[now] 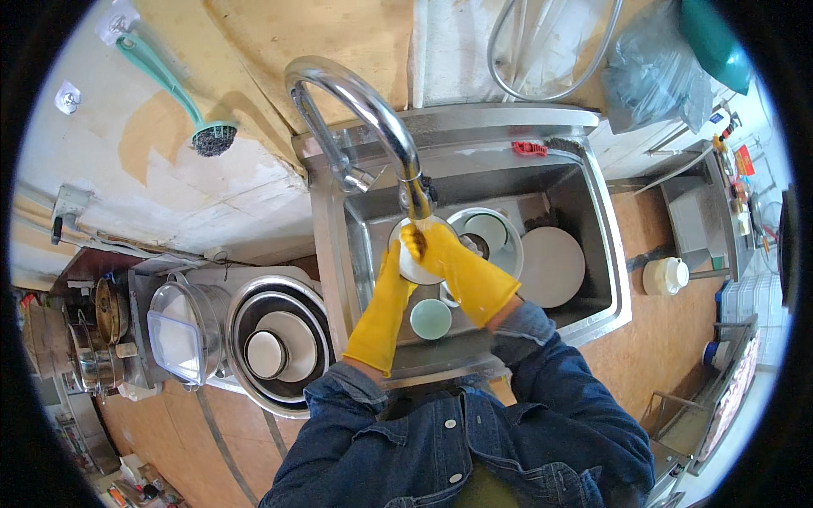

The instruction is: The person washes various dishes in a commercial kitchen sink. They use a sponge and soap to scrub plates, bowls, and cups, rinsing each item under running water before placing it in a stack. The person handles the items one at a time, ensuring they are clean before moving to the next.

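Both my hands wear yellow rubber gloves and are over the stainless steel sink (619, 279). My left hand (383, 292) holds a white dish (424, 275) by its left edge, beneath the chrome faucet (371, 95). My right hand (454, 254) lies over the same dish with its fingers curled. Something brownish shows at those fingertips, but I cannot tell whether it is a scrubber. A pale green bowl (430, 319) stands below the dish. To the right are a large bowl (513, 260) with smaller ware inside and a flat white plate (549, 267).
A red plastic piece (530, 148) lies on the sink's back ledge. Left of the sink, nested metal basins (238, 374) hold white bowls, beside a lidded pot (174, 317). A green-handled scrubbing brush (162, 76) hangs on the wall. A plastic jug (660, 277) stands to the right.
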Available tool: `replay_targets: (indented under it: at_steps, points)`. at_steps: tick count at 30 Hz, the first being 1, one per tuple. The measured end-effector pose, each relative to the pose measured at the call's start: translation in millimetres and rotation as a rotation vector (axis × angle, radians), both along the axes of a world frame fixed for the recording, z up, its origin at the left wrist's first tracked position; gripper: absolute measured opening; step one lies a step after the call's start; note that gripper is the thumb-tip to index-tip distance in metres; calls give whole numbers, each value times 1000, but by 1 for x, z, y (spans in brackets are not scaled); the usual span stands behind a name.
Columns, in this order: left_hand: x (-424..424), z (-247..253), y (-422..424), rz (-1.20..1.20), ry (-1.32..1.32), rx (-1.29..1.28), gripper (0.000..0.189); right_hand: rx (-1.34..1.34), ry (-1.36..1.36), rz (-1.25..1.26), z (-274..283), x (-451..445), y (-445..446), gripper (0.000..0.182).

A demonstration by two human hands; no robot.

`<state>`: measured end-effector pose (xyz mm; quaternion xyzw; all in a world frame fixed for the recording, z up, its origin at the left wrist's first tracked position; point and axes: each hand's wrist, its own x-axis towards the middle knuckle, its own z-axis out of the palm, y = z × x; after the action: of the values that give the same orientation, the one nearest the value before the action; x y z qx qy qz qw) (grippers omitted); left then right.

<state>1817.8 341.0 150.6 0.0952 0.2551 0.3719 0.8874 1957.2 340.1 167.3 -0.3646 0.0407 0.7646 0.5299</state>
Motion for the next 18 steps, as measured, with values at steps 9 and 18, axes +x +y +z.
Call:
replay_targets:
  at_steps: [9,18]
  points:
    - [1,-20,16,114,515,116,42,175,-1522,-122,51,32,-34,42]
    - [30,-18,-3,-57,984,20,40,-115,-1366,282,-1,29,-56,39]
